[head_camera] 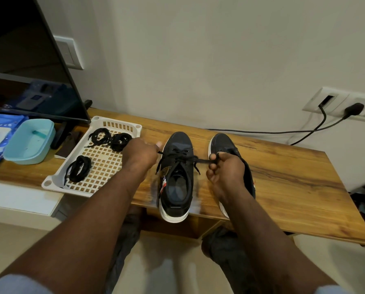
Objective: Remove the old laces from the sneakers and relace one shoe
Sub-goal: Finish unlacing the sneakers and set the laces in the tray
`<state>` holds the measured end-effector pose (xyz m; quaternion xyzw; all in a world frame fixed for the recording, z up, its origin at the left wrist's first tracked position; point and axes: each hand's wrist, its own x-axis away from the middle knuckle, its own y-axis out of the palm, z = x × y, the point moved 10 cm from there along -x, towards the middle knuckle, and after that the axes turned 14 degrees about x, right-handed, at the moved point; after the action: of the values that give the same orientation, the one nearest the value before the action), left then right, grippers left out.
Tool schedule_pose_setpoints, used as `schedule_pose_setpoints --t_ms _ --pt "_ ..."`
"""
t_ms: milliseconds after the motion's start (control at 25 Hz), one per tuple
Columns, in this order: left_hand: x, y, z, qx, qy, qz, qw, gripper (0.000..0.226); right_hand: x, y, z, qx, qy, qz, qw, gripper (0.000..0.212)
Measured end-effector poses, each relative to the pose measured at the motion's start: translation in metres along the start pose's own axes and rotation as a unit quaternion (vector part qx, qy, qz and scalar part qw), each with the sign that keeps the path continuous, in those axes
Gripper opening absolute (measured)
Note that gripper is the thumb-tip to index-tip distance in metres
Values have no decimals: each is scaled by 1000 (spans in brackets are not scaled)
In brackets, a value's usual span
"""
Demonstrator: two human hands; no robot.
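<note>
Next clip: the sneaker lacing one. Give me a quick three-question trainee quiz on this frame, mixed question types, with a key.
1. True or false: both hands are pulling lace ends out to the sides of the left sneaker.
2. How many bundles of black laces lie in the white basket?
A) one
B) three
C) five
3. Fill in: the right sneaker is partly hidden behind the person's ____ hand.

Key
1. True: the left hand and right hand each hold an end of the lace on that sneaker.
2. B: three lace bundles.
3. right
</note>
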<state>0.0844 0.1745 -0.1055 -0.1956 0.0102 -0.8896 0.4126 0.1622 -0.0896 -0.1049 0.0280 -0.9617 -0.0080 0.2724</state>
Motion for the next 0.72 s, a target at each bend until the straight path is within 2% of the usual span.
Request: schedule_pose_setpoints --t_ms 40,80,120,160,200,240,280,440,520,640,720 --pt "0 -4 5 -68 26 17 997 41 1 -6 -11 143 -61 36 987 23" --pt "4 -6 12 -129 49 32 990 36 3 -6 -23 292 -139 70 944 19" --pt "8 -6 18 -176 67 38 981 30 11 0 -32 413 -220 95 879 14" --pt "10 -5 23 -211 83 42 973 27 20 9 -37 494 -287 109 814 10" --pt "13 -5 27 -236 95 45 966 26 27 16 -40 544 -324 116 765 8" --pt "17 -5 31 -260 108 52 958 28 30 19 -41 572 -340 123 736 10" --pt "20 -5 35 -283 123 55 950 29 30 20 -43 586 -344 129 722 13" --pt "27 -1 42 -332 172 59 926 29 27 20 -45 613 -334 134 703 16" --pt "29 3 44 -350 195 46 915 26 25 23 -40 619 -322 107 708 17" --pt "27 7 44 -375 207 5 904 18 13 24 -33 589 -279 40 758 16" --pt "28 13 50 -352 238 -28 905 23 15 25 -36 567 -271 28 777 19"
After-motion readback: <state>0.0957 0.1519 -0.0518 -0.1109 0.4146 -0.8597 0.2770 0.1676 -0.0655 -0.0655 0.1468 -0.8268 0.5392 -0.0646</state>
